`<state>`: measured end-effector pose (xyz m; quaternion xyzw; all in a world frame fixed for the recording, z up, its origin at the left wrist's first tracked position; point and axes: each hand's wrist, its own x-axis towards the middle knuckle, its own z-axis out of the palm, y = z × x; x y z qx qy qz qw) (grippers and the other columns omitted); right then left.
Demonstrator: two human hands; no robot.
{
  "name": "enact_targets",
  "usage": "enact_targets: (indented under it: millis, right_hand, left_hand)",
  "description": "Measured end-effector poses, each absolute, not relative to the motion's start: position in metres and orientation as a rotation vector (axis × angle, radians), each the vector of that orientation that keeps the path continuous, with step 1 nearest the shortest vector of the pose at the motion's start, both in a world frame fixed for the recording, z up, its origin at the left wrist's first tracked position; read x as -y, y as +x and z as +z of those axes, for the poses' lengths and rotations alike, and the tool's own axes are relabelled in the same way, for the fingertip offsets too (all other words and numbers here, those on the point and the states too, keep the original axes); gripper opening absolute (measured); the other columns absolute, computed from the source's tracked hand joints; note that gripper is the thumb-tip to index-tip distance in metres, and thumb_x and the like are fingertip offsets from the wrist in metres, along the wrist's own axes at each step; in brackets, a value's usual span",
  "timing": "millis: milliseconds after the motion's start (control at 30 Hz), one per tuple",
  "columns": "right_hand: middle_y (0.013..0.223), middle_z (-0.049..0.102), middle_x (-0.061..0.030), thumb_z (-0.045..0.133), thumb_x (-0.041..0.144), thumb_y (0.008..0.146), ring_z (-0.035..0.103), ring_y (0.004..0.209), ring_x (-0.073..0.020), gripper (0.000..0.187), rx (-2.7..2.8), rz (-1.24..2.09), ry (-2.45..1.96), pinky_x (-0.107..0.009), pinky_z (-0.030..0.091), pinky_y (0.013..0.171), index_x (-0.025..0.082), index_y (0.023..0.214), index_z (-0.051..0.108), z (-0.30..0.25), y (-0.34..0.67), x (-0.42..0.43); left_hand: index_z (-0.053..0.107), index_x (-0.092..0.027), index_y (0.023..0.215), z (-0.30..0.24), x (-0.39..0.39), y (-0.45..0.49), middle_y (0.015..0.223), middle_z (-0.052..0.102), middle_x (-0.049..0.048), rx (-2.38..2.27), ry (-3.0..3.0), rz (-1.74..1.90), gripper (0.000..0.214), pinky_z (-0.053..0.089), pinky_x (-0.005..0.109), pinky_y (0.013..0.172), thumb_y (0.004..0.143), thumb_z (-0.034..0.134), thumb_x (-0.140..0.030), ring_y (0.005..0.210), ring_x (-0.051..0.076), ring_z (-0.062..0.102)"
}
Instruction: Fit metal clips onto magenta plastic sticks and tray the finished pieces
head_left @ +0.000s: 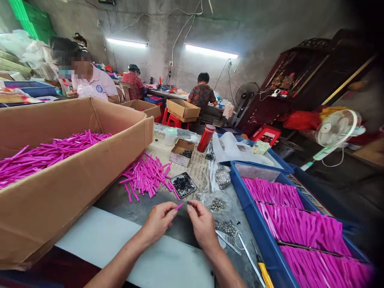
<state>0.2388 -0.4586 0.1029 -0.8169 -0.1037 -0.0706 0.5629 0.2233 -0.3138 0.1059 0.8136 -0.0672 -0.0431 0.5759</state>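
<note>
My left hand (162, 221) is closed, pinching a pink plastic strip (179, 206) whose end pokes out past the fingertips. A short gap away, my right hand (201, 221) is pinched around a small dark piece (188, 203), too small to name. Just beyond both hands lies a shallow tray (194, 191) holding small black parts (183, 183). A loose heap of pink strips (147, 176) spreads left of that tray. Beside my right hand, small metal parts (217, 205) rest on a clear plastic bag.
A large cardboard box (90, 176) of pink strips walls off the left. On the right, a blue crate (255, 236) holds rows of pink pieces. A red flask (205, 138), a small carton (179, 160) and a yellow-handled tool (265, 275) lie about. Several people work behind.
</note>
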Motion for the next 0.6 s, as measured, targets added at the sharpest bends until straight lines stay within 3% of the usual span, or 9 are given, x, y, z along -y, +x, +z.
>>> enact_targets:
  millis: [133,300,600]
  right_hand:
    - [0.076,0.059,-0.0056,0.042,0.021,0.076,0.053,0.074,-0.0168,0.018,0.442,-0.277,-2.303,-0.025,0.039,0.067,0.015,0.078,0.059,0.126,0.276,0.471]
    - [0.081,0.062,-0.0062,0.041,0.015,0.077,0.054,0.078,-0.0161,0.021,0.701,-0.021,-2.817,-0.022,0.037,0.066,0.016,0.081,0.061,0.131,0.315,0.466]
    - [0.073,0.064,-0.0086,0.046,0.011,0.068,0.056,0.069,-0.0182,0.020,0.908,0.271,-2.917,-0.023,0.033,0.057,0.016,0.068,0.065,0.118,0.342,0.451]
  left_hand:
    - [0.057,-0.015,0.070,0.095,0.308,0.237,0.055,0.046,-0.0029,0.063,2.027,0.110,0.020,0.034,0.017,0.044,0.075,0.040,-0.025,0.046,0.010,0.044]
    - [0.058,-0.016,0.071,0.087,0.301,0.241,0.058,0.053,-0.0012,0.059,2.141,0.241,0.022,0.035,0.019,0.051,0.076,0.039,-0.026,0.055,0.012,0.048]
    - [0.057,-0.016,0.071,0.086,0.301,0.241,0.064,0.056,0.0013,0.167,2.205,0.252,0.020,0.036,0.022,0.058,0.077,0.038,-0.019,0.061,0.014,0.051]
